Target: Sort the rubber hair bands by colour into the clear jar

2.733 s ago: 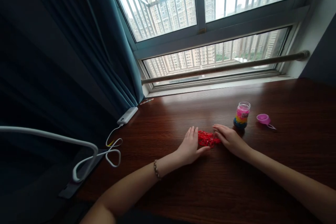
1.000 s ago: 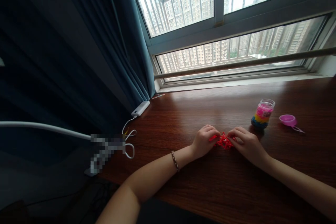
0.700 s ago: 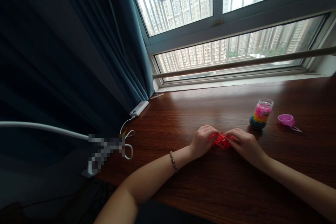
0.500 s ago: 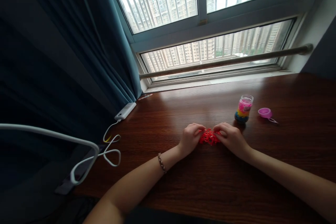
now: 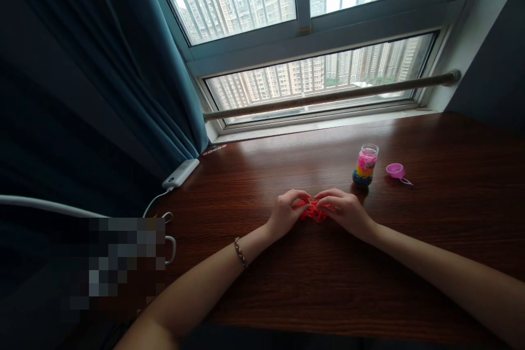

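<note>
A small heap of red rubber bands (image 5: pixel 312 211) lies on the dark wooden desk (image 5: pixel 311 279), between my two hands. My left hand (image 5: pixel 286 210) is curled, its fingertips pinching the left side of the heap. From the right, my right hand (image 5: pixel 343 209) pinches the same heap with bent fingers. Both hands rest on the desk. A beaded bracelet (image 5: pixel 240 252) circles my left wrist.
A small open jar (image 5: pixel 365 165) with coloured band layers stands just beyond my right hand. Its pink lid (image 5: pixel 396 171) lies to the right. A white power bank (image 5: pixel 180 173) with a cable sits at the desk's left edge, beside a teal curtain (image 5: pixel 123 65). The window (image 5: pixel 311 65) is behind.
My hands went from lying flat beside the red bands to curled and pinching them. The heap looks more bunched. The camera view swung sideways.
</note>
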`<action>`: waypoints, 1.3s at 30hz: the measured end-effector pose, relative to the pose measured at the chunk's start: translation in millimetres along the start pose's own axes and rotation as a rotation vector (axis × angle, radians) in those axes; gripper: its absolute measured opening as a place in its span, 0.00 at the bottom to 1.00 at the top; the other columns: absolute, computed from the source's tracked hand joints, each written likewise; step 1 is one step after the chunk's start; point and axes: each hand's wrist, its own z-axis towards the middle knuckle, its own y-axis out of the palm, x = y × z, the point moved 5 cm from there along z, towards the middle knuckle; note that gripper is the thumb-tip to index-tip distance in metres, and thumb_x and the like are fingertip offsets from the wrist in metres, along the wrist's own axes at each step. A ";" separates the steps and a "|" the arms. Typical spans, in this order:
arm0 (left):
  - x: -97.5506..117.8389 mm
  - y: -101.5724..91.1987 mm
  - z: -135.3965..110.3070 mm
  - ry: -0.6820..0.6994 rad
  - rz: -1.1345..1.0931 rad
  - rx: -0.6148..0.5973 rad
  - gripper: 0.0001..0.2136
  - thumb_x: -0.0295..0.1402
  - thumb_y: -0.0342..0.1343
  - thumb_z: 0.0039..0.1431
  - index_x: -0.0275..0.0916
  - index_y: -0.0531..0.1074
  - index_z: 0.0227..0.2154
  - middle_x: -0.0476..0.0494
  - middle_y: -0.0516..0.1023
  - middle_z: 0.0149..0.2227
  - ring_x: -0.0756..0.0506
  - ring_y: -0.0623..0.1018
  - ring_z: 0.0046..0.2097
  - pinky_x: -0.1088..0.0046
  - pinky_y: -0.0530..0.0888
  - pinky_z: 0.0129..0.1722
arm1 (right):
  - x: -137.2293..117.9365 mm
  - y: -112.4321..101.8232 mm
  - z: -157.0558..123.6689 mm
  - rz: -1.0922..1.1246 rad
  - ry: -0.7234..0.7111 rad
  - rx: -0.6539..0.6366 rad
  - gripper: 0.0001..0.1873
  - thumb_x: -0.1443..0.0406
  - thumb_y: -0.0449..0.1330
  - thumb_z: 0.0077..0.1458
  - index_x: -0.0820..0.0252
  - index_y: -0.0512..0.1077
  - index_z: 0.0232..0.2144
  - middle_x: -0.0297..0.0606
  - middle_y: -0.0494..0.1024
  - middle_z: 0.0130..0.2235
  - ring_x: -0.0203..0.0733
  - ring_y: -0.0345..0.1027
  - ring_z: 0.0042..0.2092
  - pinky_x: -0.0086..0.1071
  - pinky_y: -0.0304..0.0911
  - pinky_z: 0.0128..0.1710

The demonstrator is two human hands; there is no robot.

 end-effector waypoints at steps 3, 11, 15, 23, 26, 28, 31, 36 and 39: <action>2.2 3.4 -1.1 0.039 -0.016 -0.058 0.09 0.35 0.54 0.53 0.37 0.70 0.36 0.44 0.76 0.34 0.48 0.75 0.37 0.72 0.71 0.40 | -2.8 3.9 -1.5 0.026 -0.037 -0.061 0.08 0.66 0.53 0.55 0.57 0.73 0.33 0.38 0.74 0.39 0.38 0.68 0.40 0.31 0.64 0.41; 9.3 3.2 -2.5 0.107 0.005 -0.067 0.07 0.33 0.52 0.55 0.36 0.71 0.33 0.43 0.75 0.35 0.48 0.74 0.38 0.73 0.70 0.41 | 0.1 3.5 -4.4 -0.016 -0.018 -0.028 0.09 0.66 0.51 0.56 0.57 0.72 0.33 0.37 0.74 0.34 0.37 0.68 0.35 0.29 0.64 0.35; 7.7 2.3 -1.3 0.093 0.059 -0.025 0.07 0.31 0.51 0.55 0.37 0.72 0.34 0.43 0.75 0.35 0.48 0.73 0.39 0.72 0.70 0.41 | 1.2 -0.5 -3.2 -0.071 -0.007 0.034 0.08 0.66 0.52 0.55 0.57 0.71 0.32 0.37 0.74 0.33 0.39 0.68 0.35 0.30 0.64 0.36; -3.9 7.6 -0.5 0.018 0.290 -0.044 0.05 0.33 0.55 0.52 0.40 0.74 0.30 0.45 0.76 0.34 0.45 0.71 0.40 0.66 0.67 0.44 | 11.6 4.6 -3.6 -0.107 0.080 -0.042 0.07 0.67 0.54 0.52 0.57 0.72 0.27 0.36 0.74 0.31 0.40 0.68 0.33 0.32 0.64 0.33; -4.3 9.0 -1.0 0.041 0.303 -0.061 0.05 0.31 0.54 0.52 0.40 0.75 0.27 0.46 0.76 0.33 0.46 0.72 0.39 0.67 0.66 0.44 | 12.5 7.0 -3.7 -0.064 0.094 -0.066 0.07 0.68 0.53 0.52 0.57 0.72 0.27 0.36 0.75 0.31 0.39 0.69 0.32 0.31 0.64 0.32; -3.9 9.4 -0.9 0.051 0.312 -0.066 0.05 0.30 0.54 0.52 0.40 0.75 0.28 0.46 0.76 0.32 0.46 0.72 0.39 0.68 0.66 0.44 | 13.1 7.7 -4.0 -0.049 0.105 -0.071 0.07 0.68 0.53 0.52 0.58 0.72 0.27 0.37 0.75 0.32 0.40 0.69 0.33 0.31 0.65 0.33; -2.4 9.2 -0.5 0.064 0.313 -0.068 0.04 0.28 0.54 0.52 0.39 0.74 0.29 0.46 0.76 0.32 0.47 0.73 0.38 0.68 0.65 0.44 | 16.3 7.8 -4.7 -0.051 0.129 -0.052 0.07 0.68 0.54 0.51 0.58 0.72 0.28 0.37 0.75 0.33 0.41 0.69 0.35 0.33 0.65 0.35; 1.8 5.7 -0.4 0.086 0.289 -0.024 0.04 0.27 0.54 0.52 0.38 0.73 0.30 0.46 0.76 0.31 0.47 0.73 0.37 0.68 0.66 0.44 | 23.2 8.4 -5.7 -0.059 0.127 -0.018 0.06 0.67 0.54 0.50 0.58 0.72 0.29 0.38 0.75 0.34 0.42 0.69 0.36 0.34 0.66 0.37; 2.9 4.1 -0.8 0.088 0.249 -0.005 0.04 0.28 0.53 0.53 0.38 0.73 0.30 0.45 0.76 0.31 0.48 0.73 0.36 0.70 0.67 0.42 | 25.6 8.5 -6.5 -0.073 0.127 -0.018 0.07 0.66 0.54 0.50 0.58 0.72 0.29 0.38 0.76 0.34 0.43 0.70 0.35 0.35 0.66 0.36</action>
